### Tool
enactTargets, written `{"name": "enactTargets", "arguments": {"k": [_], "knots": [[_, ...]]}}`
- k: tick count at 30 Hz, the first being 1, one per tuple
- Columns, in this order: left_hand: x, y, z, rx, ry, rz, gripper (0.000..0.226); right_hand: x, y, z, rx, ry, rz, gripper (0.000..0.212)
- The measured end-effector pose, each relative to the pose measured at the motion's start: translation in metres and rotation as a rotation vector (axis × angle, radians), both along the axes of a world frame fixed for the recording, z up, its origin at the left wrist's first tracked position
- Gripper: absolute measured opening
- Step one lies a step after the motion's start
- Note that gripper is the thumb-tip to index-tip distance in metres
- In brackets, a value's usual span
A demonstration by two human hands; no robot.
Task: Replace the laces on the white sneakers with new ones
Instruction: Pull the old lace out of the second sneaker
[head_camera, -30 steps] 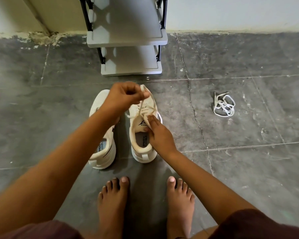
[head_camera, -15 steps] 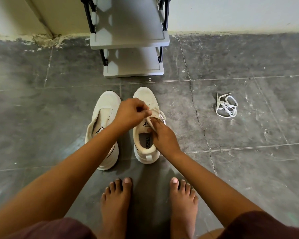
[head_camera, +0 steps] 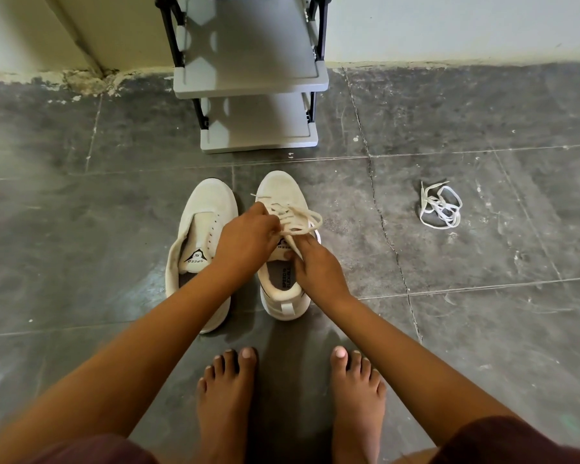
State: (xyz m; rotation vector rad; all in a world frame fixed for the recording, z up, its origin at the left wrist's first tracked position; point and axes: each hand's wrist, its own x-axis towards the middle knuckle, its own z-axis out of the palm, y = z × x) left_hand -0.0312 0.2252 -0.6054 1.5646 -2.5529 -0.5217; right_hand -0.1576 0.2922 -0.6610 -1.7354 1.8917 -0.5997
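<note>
Two white sneakers stand side by side on the dark tiled floor, toes pointing away from me. The left sneaker [head_camera: 204, 226] has no lace in its eyelets. Over the tongue of the right sneaker [head_camera: 283, 286] lies a loose cream lace [head_camera: 298, 217], partly threaded and bunched in loops. My left hand [head_camera: 248, 239] pinches this lace above the tongue. My right hand [head_camera: 315, 269] holds a strand of the same lace at the shoe's opening. A separate bundle of white laces [head_camera: 441, 209] lies on the floor to the right.
A grey two-shelf shoe rack [head_camera: 252, 82] with black posts stands against the wall just beyond the sneakers. My bare feet [head_camera: 228, 396] rest on the floor close behind the shoes. A crack runs through the tiles right of the sneakers.
My left hand has come down from a raised pull to the tongue of the right sneaker. The lace now lies slack in loops over the shoe. The left sneaker is more uncovered.
</note>
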Motion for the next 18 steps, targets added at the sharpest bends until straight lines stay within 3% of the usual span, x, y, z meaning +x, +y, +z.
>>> {"name": "enactTargets", "arguments": {"k": [4, 9, 18], "knots": [[-0.001, 0.002, -0.005, -0.045, 0.038, 0.003, 0.023, 0.001, -0.001, 0.0, -0.004, 0.009, -0.001, 0.047], [0.008, 0.009, -0.013, -0.018, 0.353, 0.063, 0.008, 0.005, -0.002, -0.001, 0.058, 0.094, -0.044, 0.04], [0.008, 0.015, 0.0, 0.073, 0.651, 0.184, 0.005, 0.006, -0.004, -0.001, 0.068, 0.103, -0.051, 0.046]]}}
